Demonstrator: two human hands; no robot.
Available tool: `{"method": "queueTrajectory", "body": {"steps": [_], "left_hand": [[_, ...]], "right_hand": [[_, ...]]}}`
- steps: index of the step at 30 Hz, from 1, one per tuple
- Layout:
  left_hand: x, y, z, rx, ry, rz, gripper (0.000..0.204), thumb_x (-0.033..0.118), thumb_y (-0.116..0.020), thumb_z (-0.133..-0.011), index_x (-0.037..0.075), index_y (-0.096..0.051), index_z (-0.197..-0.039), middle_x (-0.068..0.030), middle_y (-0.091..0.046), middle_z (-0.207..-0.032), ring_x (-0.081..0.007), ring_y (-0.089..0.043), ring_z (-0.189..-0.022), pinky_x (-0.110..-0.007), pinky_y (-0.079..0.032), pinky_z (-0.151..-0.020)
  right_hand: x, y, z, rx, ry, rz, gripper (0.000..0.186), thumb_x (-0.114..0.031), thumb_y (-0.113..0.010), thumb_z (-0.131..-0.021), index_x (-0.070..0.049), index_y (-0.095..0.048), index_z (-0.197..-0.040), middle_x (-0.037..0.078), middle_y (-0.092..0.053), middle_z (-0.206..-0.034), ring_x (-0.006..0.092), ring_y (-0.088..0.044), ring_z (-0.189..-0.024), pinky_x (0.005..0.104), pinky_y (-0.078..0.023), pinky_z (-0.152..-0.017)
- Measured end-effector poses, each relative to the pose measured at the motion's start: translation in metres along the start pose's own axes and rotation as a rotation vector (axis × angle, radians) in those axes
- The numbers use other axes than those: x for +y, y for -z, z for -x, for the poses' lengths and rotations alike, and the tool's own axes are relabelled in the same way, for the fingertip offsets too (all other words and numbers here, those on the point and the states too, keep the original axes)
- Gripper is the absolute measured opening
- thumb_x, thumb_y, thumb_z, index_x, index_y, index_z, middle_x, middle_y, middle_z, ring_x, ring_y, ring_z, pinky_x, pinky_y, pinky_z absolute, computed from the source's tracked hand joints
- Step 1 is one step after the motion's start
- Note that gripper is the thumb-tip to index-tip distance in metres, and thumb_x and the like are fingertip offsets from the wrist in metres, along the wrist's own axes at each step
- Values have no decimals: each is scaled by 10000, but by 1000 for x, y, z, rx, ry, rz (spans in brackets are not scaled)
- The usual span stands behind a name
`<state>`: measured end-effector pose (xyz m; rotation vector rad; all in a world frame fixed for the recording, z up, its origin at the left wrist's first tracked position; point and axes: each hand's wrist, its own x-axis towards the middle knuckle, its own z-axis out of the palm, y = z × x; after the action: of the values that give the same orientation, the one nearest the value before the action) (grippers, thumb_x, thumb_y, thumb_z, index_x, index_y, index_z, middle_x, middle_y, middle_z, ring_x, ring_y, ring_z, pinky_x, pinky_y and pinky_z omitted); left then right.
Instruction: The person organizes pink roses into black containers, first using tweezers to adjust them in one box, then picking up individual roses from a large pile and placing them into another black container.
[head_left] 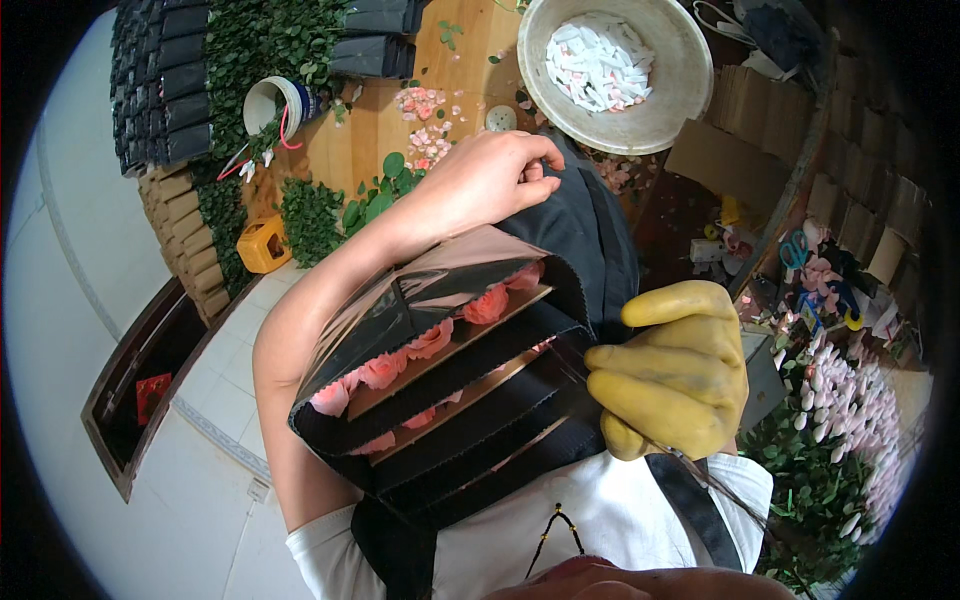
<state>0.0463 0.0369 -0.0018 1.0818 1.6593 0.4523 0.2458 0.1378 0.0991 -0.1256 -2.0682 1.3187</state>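
As the black-wrapped rose bundle (447, 376) is slanting from near left to far right, I'm seeing the yellow-gloved right hand (672, 370) curling nearest its right edge, grip unclear. The left hand (503, 172) is hanging beyond, half-curled, seemingly empty.

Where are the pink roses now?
In the head view, the roses sit just left of centre in the black wrapping, below the left hand and left of the gloved right hand.

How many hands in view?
2: the bare left hand over dark fabric; the right hand, in a yellow glove, beside black wrapping around pink roses.
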Motion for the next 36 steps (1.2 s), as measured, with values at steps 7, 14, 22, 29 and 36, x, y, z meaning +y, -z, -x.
{"method": "queueTrajectory", "body": {"steps": [7,14,22,29,36], "left_hand": [[-3,0,-2,26,-41,-5,277,252,-675,-879,41,-697,-1057,-123,-711,-852,-313,-688,-810,-413,-531,-740],[-3,3,-6,5,-26,2,271,255,-683,-875,46,-700,-1047,-124,-710,-873,-309,-687,-826,-408,-532,-741],[-5,6,-11,-6,-16,12,276,253,-685,-877,46,-704,-1060,-122,-708,-867,-300,-688,-821,-399,-531,-738],[-6,12,-13,-25,10,54,283,248,-693,-874,38,-703,-1063,-123,-714,-862,-295,-691,-807,-386,-530,-734],[-7,20,-6,2,-9,32,278,241,-689,-877,37,-700,-1065,-122,-710,-848,-289,-690,-796,-386,-529,-725]], "right_hand": [[-1,11,-14,-171,-50,-6,110,-120,-705,-765,-35,-701,-835,55,-698,-774,194,-551,-666,370,-551,-705],[-2,9,-19,-178,-91,33,95,-120,-714,-790,-44,-697,-843,43,-700,-787,195,-542,-659,384,-548,-722],[9,8,-15,-98,-38,-47,116,-141,-713,-805,-47,-678,-864,61,-708,-796,187,-540,-649,382,-542,-718],[13,9,-20,13,-7,-76,125,-175,-698,-842,-62,-644,-842,79,-705,-750,186,-530,-612,375,-507,-699],[32,36,-10,268,-109,-140,94,-142,-575,-982,-68,-628,-1003,140,-690,-821,233,-625,-717,416,-510,-804]]}}
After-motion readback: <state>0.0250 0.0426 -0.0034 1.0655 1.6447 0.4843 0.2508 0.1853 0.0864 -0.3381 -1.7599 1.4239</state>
